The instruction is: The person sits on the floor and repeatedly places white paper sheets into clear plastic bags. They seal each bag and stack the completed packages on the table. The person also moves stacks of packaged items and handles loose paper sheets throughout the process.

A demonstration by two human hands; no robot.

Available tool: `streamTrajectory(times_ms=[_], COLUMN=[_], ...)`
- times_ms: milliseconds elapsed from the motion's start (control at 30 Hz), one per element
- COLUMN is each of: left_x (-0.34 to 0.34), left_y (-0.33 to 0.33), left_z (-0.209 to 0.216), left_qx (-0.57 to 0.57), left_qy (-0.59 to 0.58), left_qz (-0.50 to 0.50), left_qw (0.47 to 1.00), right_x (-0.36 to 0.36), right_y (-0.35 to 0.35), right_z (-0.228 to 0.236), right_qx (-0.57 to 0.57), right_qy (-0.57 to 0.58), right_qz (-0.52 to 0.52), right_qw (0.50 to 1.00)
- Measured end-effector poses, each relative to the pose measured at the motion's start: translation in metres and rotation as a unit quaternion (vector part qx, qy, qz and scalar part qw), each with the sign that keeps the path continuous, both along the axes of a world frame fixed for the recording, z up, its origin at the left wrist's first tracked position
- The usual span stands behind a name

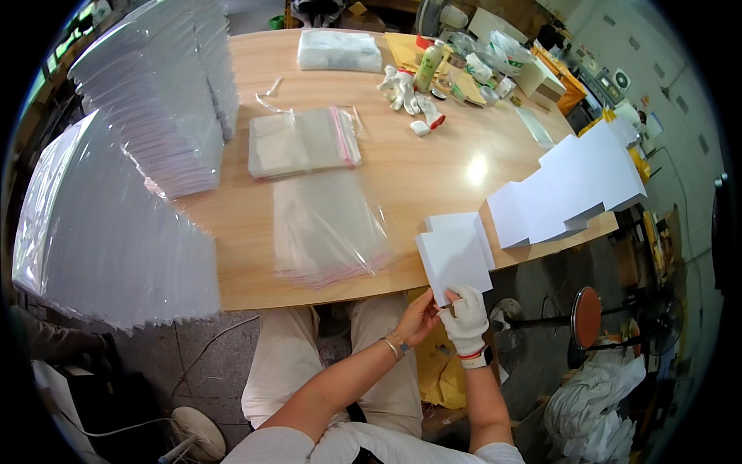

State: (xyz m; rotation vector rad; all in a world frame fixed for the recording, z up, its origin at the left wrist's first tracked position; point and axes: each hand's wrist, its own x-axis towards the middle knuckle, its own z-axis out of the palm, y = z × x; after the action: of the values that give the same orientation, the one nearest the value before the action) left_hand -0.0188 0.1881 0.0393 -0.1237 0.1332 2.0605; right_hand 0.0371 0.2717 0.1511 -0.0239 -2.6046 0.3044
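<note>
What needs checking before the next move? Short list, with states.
1. Both hands at the white sheets: ok. Left hand and right hand are together at the near end.
2. Fingers firmly gripping: cannot tell, contact is too small to read.
3. Gloves matched: not ok, if both are wanted. Right is gloved, left is bare; a spare glove lies across the table.
4. White sheets wholly over the table: not ok. The near end appears past its edge.
5. Near clear bags free of things on top: ok, apart from the bag pile overlapping their far end.
6. Bottle upright: ok.
</note>
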Motion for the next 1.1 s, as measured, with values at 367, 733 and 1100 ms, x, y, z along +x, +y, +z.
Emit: streamTrajectory(times_ms=[367,733,1100], left_x=[-0.035,-0.025,-0.139], left_y=[-0.011,-0.083,-0.115], left_z=[0.003,0.057,0.049], left_qx=[-0.372,-0.335,-0.556], left_qy=[0.565,0.852,0.830], left_qz=[0.152,-0.015,0.043], left_qw=[0.721,0.403,0.011], right_x=[0.019,0.048,0.033], right_y=[0.014,0.000,-0.032], right_z=[-0.023,-0.003,-0.001], right_qx=[-0.890,-0.735,-0.759], right_qy=[-0.028,0.139,0.018], right_qz=[-0.157,-0.041,0.008], right_qw=[0.426,0.662,0.650])
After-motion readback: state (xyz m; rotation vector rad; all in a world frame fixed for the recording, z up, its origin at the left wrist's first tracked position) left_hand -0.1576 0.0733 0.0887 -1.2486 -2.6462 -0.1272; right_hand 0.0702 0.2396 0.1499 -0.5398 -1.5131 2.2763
